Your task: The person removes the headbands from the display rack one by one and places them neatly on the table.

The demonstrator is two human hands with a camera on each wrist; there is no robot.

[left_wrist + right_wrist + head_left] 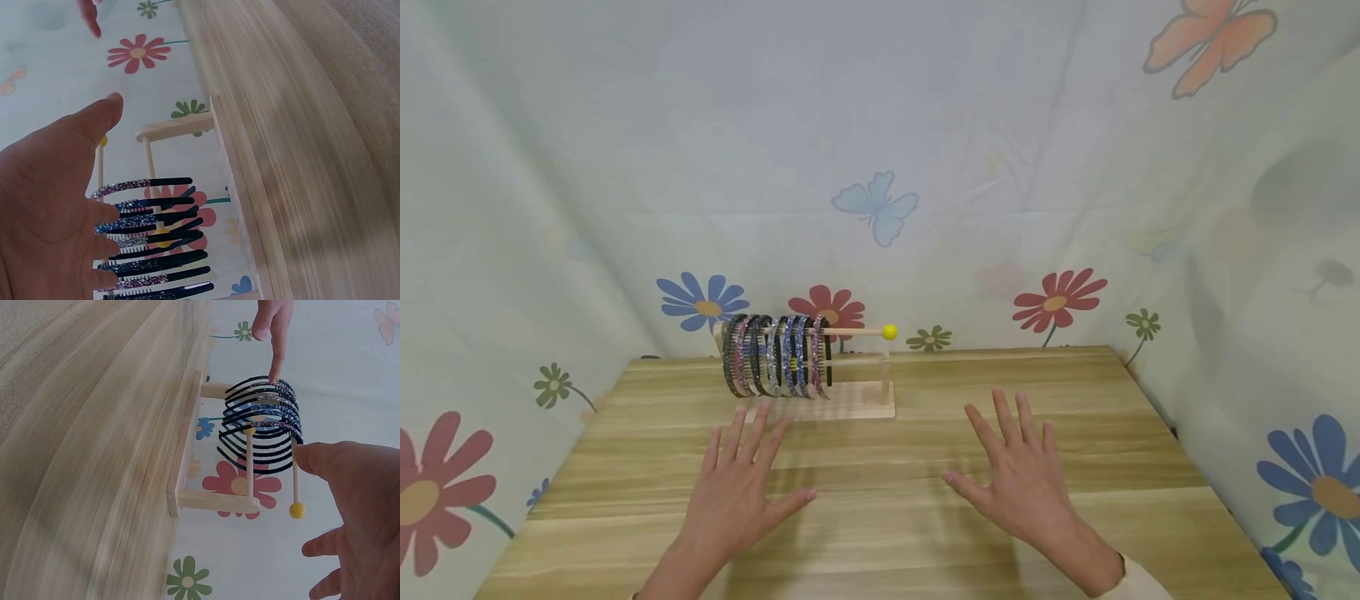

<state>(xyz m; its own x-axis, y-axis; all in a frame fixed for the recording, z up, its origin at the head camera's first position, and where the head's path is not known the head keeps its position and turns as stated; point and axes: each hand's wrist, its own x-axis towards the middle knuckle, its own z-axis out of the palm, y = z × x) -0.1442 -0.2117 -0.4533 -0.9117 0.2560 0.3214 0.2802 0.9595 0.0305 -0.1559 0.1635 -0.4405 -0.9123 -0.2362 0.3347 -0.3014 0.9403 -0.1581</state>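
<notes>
Our left hand [733, 504] sits in front of the stand [857, 404], and our right hand [1026, 487] is in front of it too but off to its right; on both, the fingers are straight and spread, holding nothing. Behind the stand hangs a flowered cloth [1000, 125], and beneath it runs the wooden tabletop [895, 533]. We judge the stand itself to be light, dry wood: stiff and grippy, yet easy to nudge or tip, so we would steady it by the flat base rather than by a rod.

At the stand's left part, a row of headbands [775, 358] hangs from its upper rod [857, 332], tips pointing down toward the base. They look like thin, springy plastic, very light, likely to flex if pulled wide and perhaps to snap if forced. Their comb teeth could snag on neighbours, and the glittery covering may feel rough and shed. We would pinch one at the top of its curve, starting with the pink one [817, 358] nearest the stand's right end, and lift, minding the yellow ball [890, 332] at the rod's tip.
</notes>
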